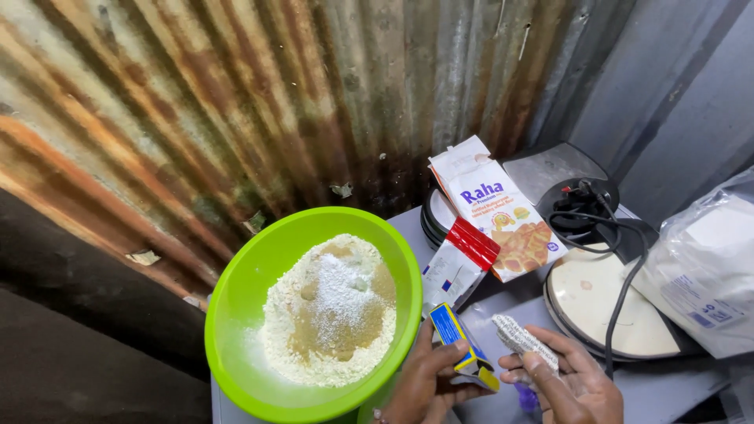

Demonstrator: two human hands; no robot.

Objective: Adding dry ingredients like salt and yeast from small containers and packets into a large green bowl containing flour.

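My left hand [424,385] grips a small blue and yellow carton [459,341] at the bottom of the head view, just right of a bright green bowl [236,306]. The bowl holds a mound of pale flour [326,314] with white powder on top. My right hand [569,381] holds a crumpled silver foil sachet [522,339] close beside the carton.
A paper flour bag [499,208] and a small red and white packet [459,263] lean behind the carton. To the right lie a round electric appliance [597,294] with a black cord [624,290] and a clear plastic bag [707,267]. A rusty corrugated metal wall [236,102] stands behind.
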